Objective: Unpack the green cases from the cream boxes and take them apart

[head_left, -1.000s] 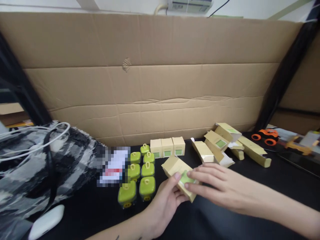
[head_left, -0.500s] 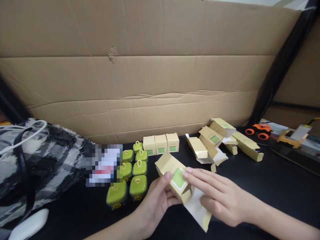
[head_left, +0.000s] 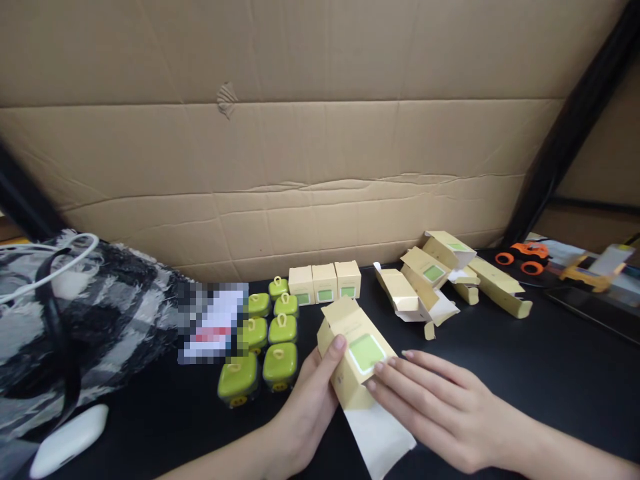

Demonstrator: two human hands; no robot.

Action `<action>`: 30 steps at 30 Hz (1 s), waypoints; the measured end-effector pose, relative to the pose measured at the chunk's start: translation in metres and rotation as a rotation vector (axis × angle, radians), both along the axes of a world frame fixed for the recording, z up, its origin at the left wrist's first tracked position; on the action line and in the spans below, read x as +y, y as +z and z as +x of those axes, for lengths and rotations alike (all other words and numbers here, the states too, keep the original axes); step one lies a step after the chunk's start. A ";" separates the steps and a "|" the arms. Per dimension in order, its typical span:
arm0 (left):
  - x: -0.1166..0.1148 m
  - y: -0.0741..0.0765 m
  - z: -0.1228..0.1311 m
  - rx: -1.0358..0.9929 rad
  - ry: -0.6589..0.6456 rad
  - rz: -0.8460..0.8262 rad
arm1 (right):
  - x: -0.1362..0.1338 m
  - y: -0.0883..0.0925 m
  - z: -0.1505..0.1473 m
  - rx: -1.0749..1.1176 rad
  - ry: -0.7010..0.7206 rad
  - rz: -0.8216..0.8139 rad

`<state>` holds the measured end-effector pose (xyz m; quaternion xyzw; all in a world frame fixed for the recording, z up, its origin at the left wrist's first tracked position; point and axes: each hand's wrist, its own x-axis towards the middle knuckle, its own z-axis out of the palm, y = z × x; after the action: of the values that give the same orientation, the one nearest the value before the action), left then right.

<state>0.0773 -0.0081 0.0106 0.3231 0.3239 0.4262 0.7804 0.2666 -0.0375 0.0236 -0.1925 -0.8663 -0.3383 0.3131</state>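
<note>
A small cream carton (head_left: pixel 350 327) with a green label on its face is tilted in my left hand (head_left: pixel 313 400), thumb across the front and fingers behind it. At the near end its long white-lined flap (head_left: pixel 375 433) hangs open. My right hand (head_left: pixel 440 407) has its fingers stretched flat against the label's lower edge and the carton's near corner; its thumb is hidden underneath. To the left stand several green-lidded square containers (head_left: pixel 280 363) with loop handles. Behind the carton, three closed cream boxes (head_left: pixel 325 283) stand side by side.
Several opened cartons (head_left: pixel 400 290) lie piled at the back right. Beyond them are an orange toy car (head_left: pixel 525 257) and a dark phone-like slab (head_left: pixel 595 317). On the left are a shaggy black-and-white cloth (head_left: pixel 125 313) and a white rounded object (head_left: pixel 70 443). A cardboard wall (head_left: pixel 300 147) rises behind.
The carton has turned so its label faces up more and its flap points toward me. My right hand has slid down with its fingers straightened. The view has shifted slightly.
</note>
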 end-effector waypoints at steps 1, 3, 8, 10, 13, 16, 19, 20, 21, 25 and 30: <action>0.000 -0.001 0.000 -0.013 -0.010 0.011 | 0.000 -0.001 0.001 0.019 -0.001 -0.002; 0.000 -0.003 0.000 -0.020 -0.039 0.019 | 0.001 -0.004 0.002 0.040 0.002 0.005; -0.002 -0.005 -0.002 0.080 0.012 -0.050 | 0.000 0.001 0.000 -0.056 0.049 0.056; -0.002 -0.004 -0.002 0.103 0.018 -0.044 | -0.001 0.003 -0.001 -0.095 0.057 0.061; -0.003 0.000 0.000 0.127 -0.005 -0.033 | -0.002 0.004 -0.003 -0.183 0.098 0.060; -0.005 0.004 0.002 0.142 0.000 -0.021 | -0.005 0.002 -0.008 -0.150 0.135 -0.001; -0.007 0.004 0.002 0.129 0.025 0.022 | -0.010 0.000 -0.011 -0.101 0.031 -0.057; -0.007 0.003 0.002 0.104 0.015 0.027 | -0.010 0.000 -0.011 -0.114 0.006 -0.058; -0.006 0.002 0.002 0.069 -0.011 0.024 | -0.010 0.001 -0.008 -0.136 -0.009 -0.061; 0.001 -0.008 0.001 0.001 -0.077 0.050 | 0.006 0.015 0.022 -0.099 -0.086 -0.018; 0.007 -0.013 0.003 0.101 -0.067 0.076 | 0.050 0.044 0.085 -0.206 -0.380 0.083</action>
<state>0.0798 -0.0012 -0.0029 0.3843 0.3355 0.3950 0.7640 0.3511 0.0126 0.0680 -0.3036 -0.8272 -0.4446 0.1610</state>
